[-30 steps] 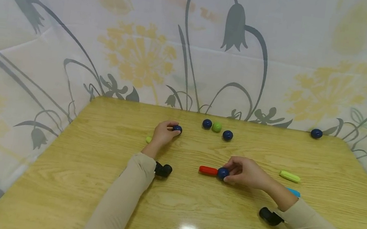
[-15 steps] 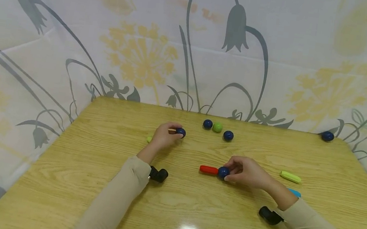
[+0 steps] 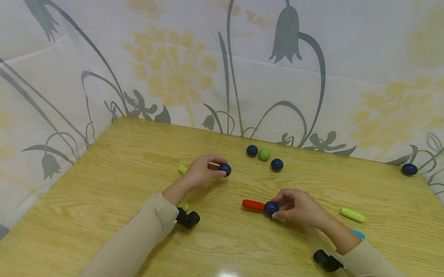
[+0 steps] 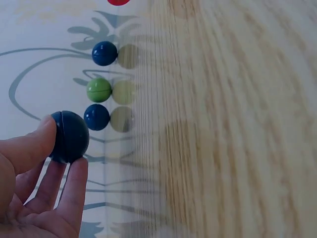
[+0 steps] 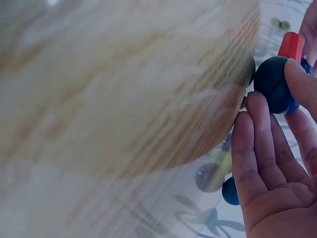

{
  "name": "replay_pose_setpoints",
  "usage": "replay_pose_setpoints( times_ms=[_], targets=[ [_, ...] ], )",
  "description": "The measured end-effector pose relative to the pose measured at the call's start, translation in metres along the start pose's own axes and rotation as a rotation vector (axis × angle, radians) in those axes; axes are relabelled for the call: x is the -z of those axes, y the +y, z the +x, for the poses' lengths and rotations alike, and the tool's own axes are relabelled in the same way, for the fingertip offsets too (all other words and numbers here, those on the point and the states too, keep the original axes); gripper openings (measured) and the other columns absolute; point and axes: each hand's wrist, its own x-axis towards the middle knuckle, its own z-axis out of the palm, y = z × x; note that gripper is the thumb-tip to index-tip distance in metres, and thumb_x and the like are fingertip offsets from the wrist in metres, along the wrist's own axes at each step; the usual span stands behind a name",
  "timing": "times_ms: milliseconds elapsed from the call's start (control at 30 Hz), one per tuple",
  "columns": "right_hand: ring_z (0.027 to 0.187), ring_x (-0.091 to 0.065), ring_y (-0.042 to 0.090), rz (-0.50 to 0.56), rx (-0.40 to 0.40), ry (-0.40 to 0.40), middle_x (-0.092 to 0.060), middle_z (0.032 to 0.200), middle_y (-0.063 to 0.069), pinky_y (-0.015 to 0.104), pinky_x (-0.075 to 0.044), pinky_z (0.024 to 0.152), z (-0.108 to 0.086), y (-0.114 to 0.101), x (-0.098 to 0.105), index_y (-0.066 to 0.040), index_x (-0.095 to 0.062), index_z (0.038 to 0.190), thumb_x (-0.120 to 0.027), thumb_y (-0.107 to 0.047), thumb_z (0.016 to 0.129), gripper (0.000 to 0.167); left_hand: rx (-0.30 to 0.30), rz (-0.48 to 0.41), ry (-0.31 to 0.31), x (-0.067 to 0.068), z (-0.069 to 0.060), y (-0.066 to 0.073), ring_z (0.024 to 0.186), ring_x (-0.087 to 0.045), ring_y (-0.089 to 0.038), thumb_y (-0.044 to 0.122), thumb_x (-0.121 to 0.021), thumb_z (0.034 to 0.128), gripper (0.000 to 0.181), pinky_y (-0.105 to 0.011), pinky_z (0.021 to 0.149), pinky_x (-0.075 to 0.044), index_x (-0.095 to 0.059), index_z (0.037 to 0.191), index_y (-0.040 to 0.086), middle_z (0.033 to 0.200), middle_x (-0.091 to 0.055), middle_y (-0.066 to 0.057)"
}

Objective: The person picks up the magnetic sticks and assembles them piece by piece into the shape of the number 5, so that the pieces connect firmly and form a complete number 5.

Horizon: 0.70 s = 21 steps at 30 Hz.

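Ball (image 3: 271, 208), dark blue, sits on the surface (image 3: 206, 258), gripped between the thumb and fingers of the right hand (image 3: 300, 208); its left side meets the right end of a red stick (image 3: 253, 205). The left hand (image 3: 200, 172) pinches a second blue ball (image 3: 224, 169) between thumb and fingers, raised off the surface, beyond and left of the red stick. Farther back, a green ball (image 3: 264, 154) stands between a third blue ball (image 3: 251, 150) on its left and a fourth blue ball (image 3: 277, 165) on its right. A yellow-green stick (image 3: 353, 214) lies beyond the right wrist, near a partly hidden light-blue stick (image 3: 358, 233). A fifth blue ball (image 3: 409, 169) occupies the far right corner.
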Motion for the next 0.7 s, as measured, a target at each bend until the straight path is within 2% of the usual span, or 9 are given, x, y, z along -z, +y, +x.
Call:
replay_pose_setpoints(
  times_ms=[133, 267, 533, 700],
  targets=[
    [0.078, -0.061, 0.013, -0.004, 0.004, 0.002, -0.063, 0.093, 0.005, 0.026, -0.053, 0.068, 0.001, 0.0, 0.0, -0.002, -0.063, 0.098, -0.075, -0.011, 0.079, 0.024, 0.006, 0.026, -0.046, 0.0, -0.003, -0.002, 0.107, -0.057, -0.026, 0.009, -0.066, 0.087, 0.031, -0.032, 0.082, -0.051, -0.063, 0.118, 0.007, 0.119, -0.059, -0.011],
    [0.078, -0.061, 0.013, -0.002, -0.001, 0.001, -0.063, 0.093, 0.005, 0.026, -0.053, 0.069, 0.001, 0.001, 0.0, -0.001, -0.063, 0.098, -0.075, -0.01, 0.079, 0.024, 0.005, 0.012, -0.128, 0.0, -0.007, -0.003, 0.109, -0.056, -0.026, 0.008, -0.065, 0.0876, 0.032, -0.032, 0.083, -0.05, -0.062, 0.119, 0.006, 0.119, -0.058, -0.011],
    [0.078, -0.061, 0.013, -0.007, -0.009, 0.005, -0.063, 0.093, 0.005, 0.026, -0.052, 0.068, 0.001, 0.001, 0.0, -0.001, -0.063, 0.099, -0.075, -0.011, 0.08, 0.025, -0.069, 0.034, -0.259, 0.0, -0.014, -0.003, 0.109, -0.056, -0.028, 0.002, -0.065, 0.0867, 0.029, -0.032, 0.084, -0.05, -0.063, 0.116, 0.003, 0.119, -0.057, -0.013],
    [0.078, -0.062, 0.014, 0.005, -0.022, 0.004, -0.064, 0.092, 0.005, 0.026, -0.053, 0.068, 0.0, -0.001, 0.0, -0.001, -0.062, 0.098, -0.075, -0.01, 0.079, 0.025, -0.088, 0.046, -0.346, -0.002, -0.015, -0.004, 0.109, -0.056, -0.028, 0.002, -0.064, 0.0874, 0.03, -0.03, 0.084, -0.05, -0.062, 0.117, 0.003, 0.117, -0.057, -0.012]
  ],
)
